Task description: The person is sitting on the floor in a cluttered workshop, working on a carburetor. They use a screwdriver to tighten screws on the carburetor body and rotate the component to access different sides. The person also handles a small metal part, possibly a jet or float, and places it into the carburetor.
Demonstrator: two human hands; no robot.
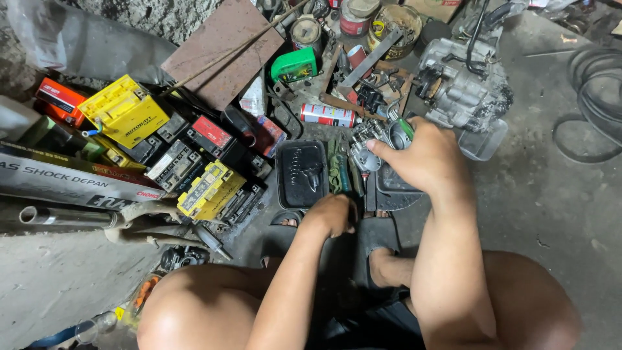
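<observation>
Knees bent, I crouch on the floor. Right hand grips a metal carburetor, fingers wrapped round it, just ahead. Left hand, fingers curled shut, rests nearer me, beside a black tray.

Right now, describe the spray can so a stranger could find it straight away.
Start at the grey engine block on the concrete floor. Left of it, above the right hand, the spray can lies on its side: red and white, the only cylinder lying flat there.
</observation>
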